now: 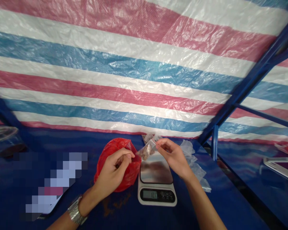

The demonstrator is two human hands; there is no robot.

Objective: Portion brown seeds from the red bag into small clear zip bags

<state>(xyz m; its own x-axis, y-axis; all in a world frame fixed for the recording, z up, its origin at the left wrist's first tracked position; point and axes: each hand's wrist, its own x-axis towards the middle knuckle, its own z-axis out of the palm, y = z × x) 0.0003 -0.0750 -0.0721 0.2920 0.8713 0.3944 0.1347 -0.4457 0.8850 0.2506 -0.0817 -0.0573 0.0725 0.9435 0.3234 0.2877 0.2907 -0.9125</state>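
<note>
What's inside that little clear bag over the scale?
Small brownish pieces show through the clear bag; I can't tell what they are. The right hand covers its upper corner, so anything there is hidden.

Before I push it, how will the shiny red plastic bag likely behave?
The red bag is probably floppy, since its thin plastic is creased. It would likely crumple or slump rather than roll, given its folded, uneven sides. Its weight is hard to judge: your left hand hides part of its inside.

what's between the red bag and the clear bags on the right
The head view shows the digital scale between them, with the right hand, pinching a small filled bag, also in that stretch.
</note>
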